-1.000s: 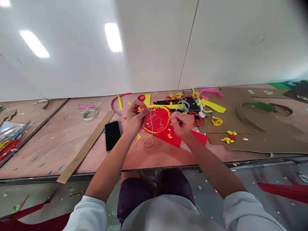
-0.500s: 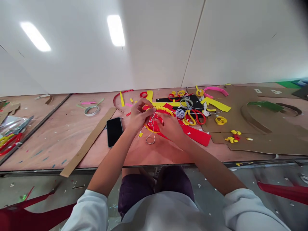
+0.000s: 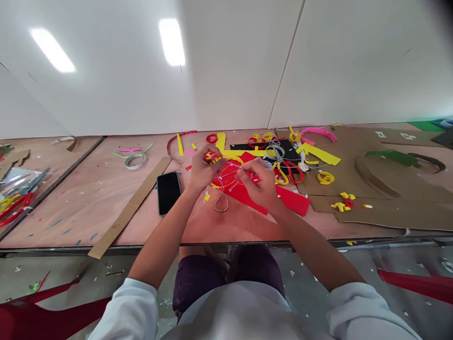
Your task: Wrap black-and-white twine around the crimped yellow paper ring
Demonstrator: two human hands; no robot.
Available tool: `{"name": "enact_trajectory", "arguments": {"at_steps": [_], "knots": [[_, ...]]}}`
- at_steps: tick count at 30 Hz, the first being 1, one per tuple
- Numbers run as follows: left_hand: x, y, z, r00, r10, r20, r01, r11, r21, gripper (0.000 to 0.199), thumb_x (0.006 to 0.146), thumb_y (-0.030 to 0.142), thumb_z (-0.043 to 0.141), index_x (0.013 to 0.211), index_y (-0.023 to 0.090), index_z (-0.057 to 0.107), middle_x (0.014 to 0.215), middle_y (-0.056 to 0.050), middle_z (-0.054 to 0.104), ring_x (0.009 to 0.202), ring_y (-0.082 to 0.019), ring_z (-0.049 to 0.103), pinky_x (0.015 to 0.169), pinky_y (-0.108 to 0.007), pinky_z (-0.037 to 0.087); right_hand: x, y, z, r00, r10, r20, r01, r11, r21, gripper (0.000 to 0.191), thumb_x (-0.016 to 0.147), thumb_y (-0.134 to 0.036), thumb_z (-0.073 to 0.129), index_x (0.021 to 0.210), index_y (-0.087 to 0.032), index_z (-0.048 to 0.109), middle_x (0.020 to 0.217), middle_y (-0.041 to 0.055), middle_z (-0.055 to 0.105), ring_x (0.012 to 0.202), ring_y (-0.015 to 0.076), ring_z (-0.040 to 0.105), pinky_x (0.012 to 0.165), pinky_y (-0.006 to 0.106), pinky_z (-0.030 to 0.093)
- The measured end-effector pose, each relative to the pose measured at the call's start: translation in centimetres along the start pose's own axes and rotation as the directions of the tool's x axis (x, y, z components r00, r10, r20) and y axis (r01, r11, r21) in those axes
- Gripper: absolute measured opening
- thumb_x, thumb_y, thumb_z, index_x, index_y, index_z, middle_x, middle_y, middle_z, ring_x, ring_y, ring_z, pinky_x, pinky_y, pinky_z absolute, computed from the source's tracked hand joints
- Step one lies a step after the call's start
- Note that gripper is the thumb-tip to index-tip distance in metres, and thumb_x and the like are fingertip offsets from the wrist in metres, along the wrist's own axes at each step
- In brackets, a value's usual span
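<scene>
Left hand (image 3: pixel 204 169) curled, gripping yellow-edged red disc (image 3: pixel 228 175); right hand (image 3: pixel 256 183) apparently pinching striped twine (image 3: pixel 221 205); keep strand taut.

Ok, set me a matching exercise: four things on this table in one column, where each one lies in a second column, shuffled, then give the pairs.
Things:
1. Black smartphone
2. Roll of white tape
3. Curled yellow strip
4. Loop of twisted black-and-white twine

Places:
A. Just below the left hand
B. On the brown cardboard sheet
C. Left of the cardboard strip
D. Right of the cardboard strip, beside the left hand

Pairs: 1-D, 2-C, 3-B, 4-A
</scene>
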State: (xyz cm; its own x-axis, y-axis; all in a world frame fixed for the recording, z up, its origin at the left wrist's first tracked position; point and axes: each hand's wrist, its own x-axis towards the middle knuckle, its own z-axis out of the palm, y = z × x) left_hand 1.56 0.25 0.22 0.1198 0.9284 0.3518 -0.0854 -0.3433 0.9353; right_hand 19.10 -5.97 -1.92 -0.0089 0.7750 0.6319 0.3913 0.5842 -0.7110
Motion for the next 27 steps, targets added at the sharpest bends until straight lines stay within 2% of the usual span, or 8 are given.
{"name": "enact_trajectory", "arguments": {"at_steps": [2,6,10,17,19,22,24,27], "knots": [[0.0,-0.1,0.0,1.000,-0.006,-0.022,0.006,1.000,-0.025,0.028,0.067,0.023,0.087,0.075,0.019,0.060,0.069,0.007,0.057,0.042,-0.002,0.047,0.037,-0.017,0.034,0.2,-0.2,-0.6,1.000,-0.018,0.020,0.016,0.995,0.102,0.032,0.100,-0.046,0.056,0.077,-0.024,0.059,0.073,0.0031,0.066,0.076,0.0197,0.060,0.073,0.035,0.049],[0.1,0.0,0.0,0.997,-0.049,-0.057,0.042,0.993,-0.114,0.031,0.069,0.028,0.086,0.076,0.021,0.056,0.063,0.008,0.053,0.038,-0.005,0.050,0.032,-0.018,0.029,0.2,0.3,-0.6,0.975,0.109,0.196,-0.163,0.945,0.282,0.031,0.098,-0.041,0.055,0.072,-0.023,0.050,0.059,-0.0033,0.053,0.052,0.0124,0.047,0.053,0.029,0.037],[0.6,-0.2,-0.5,0.990,-0.055,-0.129,0.032,0.985,-0.170,0.033,0.068,0.028,0.084,0.076,0.021,0.053,0.066,0.008,0.055,0.036,-0.004,0.048,0.029,-0.018,0.025,0.7,0.8,-0.7,0.974,0.164,0.157,-0.201,0.946,0.254,0.028,0.087,-0.031,0.057,0.063,-0.023,0.046,0.051,-0.0049,0.043,0.048,0.0104,0.036,0.049,0.028,0.027],[1.6,-0.9,-1.6,0.964,-0.085,-0.251,0.030,0.976,-0.214,0.041,0.064,0.034,0.086,0.079,0.021,0.051,0.073,0.008,0.056,0.042,-0.007,0.060,0.028,-0.016,0.025,2.0,0.1,-5.8,0.907,0.187,0.377,-0.320,0.888,0.330,0.026,0.079,-0.029,0.061,0.058,-0.023,0.049,0.046,-0.0052,0.037,0.041,0.0096,0.031,0.043,0.028,0.022],[1.7,-0.9,-1.8,0.962,-0.090,-0.257,0.034,0.976,-0.214,0.041,0.064,0.034,0.086,0.080,0.021,0.051,0.075,0.008,0.057,0.043,-0.007,0.061,0.029,-0.016,0.025,2.1,-1.0,-7.5,0.938,0.144,0.315,-0.264,0.886,0.381,0.025,0.079,-0.031,0.065,0.059,-0.023,0.052,0.046,-0.0050,0.035,0.040,0.0100,0.030,0.042,0.029,0.024],[1.7,-0.8,-1.8,0.963,-0.087,-0.255,0.026,0.972,-0.232,0.039,0.064,0.032,0.086,0.078,0.021,0.051,0.075,0.008,0.055,0.041,-0.006,0.058,0.028,-0.017,0.025,2.2,-3.5,-9.7,0.998,0.051,0.043,-0.063,0.925,0.374,0.029,0.080,-0.037,0.070,0.059,-0.024,0.054,0.059,0.0015,0.048,0.048,0.0145,0.045,0.044,0.032,0.033],[1.6,-0.6,-1.6,0.966,-0.077,-0.248,0.014,0.970,-0.243,0.038,0.065,0.030,0.085,0.077,0.021,0.051,0.074,0.008,0.055,0.041,-0.006,0.056,0.027,-0.018,0.026,2.2,-4.9,-11.2,0.993,-0.030,-0.113,0.069,0.932,0.357,0.038,0.080,-0.045,0.072,0.056,-0.025,0.052,0.078,0.0082,0.060,0.071,0.0228,0.063,0.057,0.042,0.047],[1.4,-0.4,-1.5,0.969,-0.074,-0.236,0.013,0.968,-0.250,0.036,0.067,0.029,0.084,0.077,0.021,0.050,0.073,0.008,0.055,0.041,-0.007,0.056,0.027,-0.019,0.025,1.2,-5.3,-13.7,0.981,0.014,-0.195,0.049,0.948,0.315,0.042,0.089,-0.063,0.057,0.059,-0.033,0.058,0.078,0.0091,0.060,0.088,0.0266,0.067,0.070,0.051,0.046]]}}
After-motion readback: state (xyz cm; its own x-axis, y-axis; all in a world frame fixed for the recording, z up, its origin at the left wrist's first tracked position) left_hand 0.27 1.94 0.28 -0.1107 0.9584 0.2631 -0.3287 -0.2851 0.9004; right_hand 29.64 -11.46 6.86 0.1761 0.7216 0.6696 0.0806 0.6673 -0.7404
